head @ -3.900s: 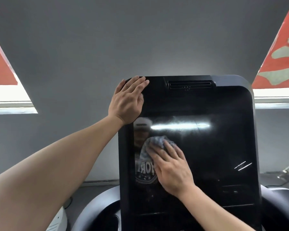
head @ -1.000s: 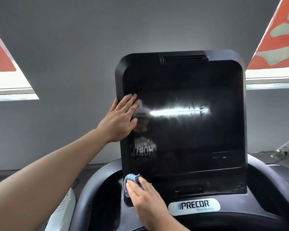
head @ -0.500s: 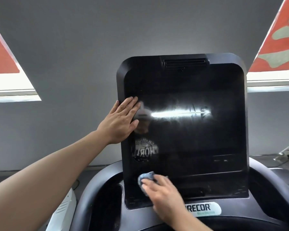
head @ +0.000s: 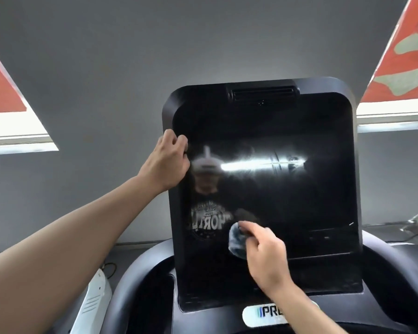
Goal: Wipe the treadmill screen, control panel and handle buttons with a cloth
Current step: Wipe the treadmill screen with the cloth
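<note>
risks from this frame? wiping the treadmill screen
1. The left hand grips the glossy black treadmill screen at its left edge, bare fingers on the glass: likely fresh smudges there.
2. The right hand pinches the small crumpled blue-grey cloth into a wad, so contact is narrow; the streaky glare band higher up may get missed.

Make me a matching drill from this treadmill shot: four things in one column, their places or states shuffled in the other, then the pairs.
1. left hand
2. right hand
3. cloth
4. logo plate

A. bunched against the lower screen
B. below the screen, partly hidden by a forearm
C. grips the screen's left edge
D. holds the cloth

Pairs: 1-C, 2-D, 3-A, 4-B
</note>
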The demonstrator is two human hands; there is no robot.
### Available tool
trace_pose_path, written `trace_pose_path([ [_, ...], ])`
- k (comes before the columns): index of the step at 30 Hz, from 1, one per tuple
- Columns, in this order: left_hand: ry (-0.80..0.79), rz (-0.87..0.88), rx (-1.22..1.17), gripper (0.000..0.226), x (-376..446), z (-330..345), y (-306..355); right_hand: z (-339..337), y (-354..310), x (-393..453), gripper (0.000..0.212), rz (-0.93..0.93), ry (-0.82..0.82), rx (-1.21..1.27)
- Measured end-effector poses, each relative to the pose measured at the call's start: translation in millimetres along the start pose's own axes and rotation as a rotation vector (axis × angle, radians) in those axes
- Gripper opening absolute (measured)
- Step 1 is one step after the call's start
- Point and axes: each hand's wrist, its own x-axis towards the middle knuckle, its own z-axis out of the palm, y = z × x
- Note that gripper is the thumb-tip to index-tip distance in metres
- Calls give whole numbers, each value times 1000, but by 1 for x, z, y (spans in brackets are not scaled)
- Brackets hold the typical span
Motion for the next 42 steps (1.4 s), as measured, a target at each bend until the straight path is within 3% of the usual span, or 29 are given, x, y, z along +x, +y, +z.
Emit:
trace_pose_path([
  [3, -69, -77, -62, 6, 9, -4, -4, -20, -15, 26, 12, 496, -67, 548],
  [5, -124, -136, -101, 6, 14, -10, -6, -20, -27, 32, 38, 559, -206, 781],
  [7, -165, -141, -120, 5, 15, -14, -8, -18, -36, 29, 42, 380, -327, 642],
  [10, -208, -158, -154, 3, 14, -17, -11, -17, -48, 42, 22, 58, -408, 299],
  [12, -212, -181, -178, 2, 13, -18, -10, -17, -53, 66, 17, -112, -307, 97],
  [15, -205, -197, -211, 4, 11, -20, -6, -10, -46, 100, 25, -377, -14, -441],
  [18, -194, -201, -222, 5, 10, -19, -5, 13, -39, 93, 17, -321, 81, -395],
  [20, -186, -203, -222, 4, 10, -18, -6, 40, -38, 60, 8, -414, 9, -346],
  [24, -177, -196, -229, 5, 10, -17, -6, 70, -22, -4, 39, -693, -264, -422],
  [27, -166, -189, -235, 4, 8, -16, -7, 58, -27, 44, 43, -854, -266, -451],
  [29, -163, -206, -248, 1, 8, -14, -7, 51, -51, 101, 40, -813, -166, -431],
  [32, -173, -247, -297, 26, 7, -15, -6, 46, -89, 170, 30, -684, 24, -365],
  [34, -194, -262, -343, 53, 6, -16, -6, 54, -97, 174, 27, -681, 56, -351],
  [37, -216, -295, -372, 75, 4, -15, -7, 71, -73, 128, 36, -758, -40, -363],
  [42, -188, -293, -382, 76, 2, -13, -7, 75, -9, 20, 49, -855, -181, -374],
])
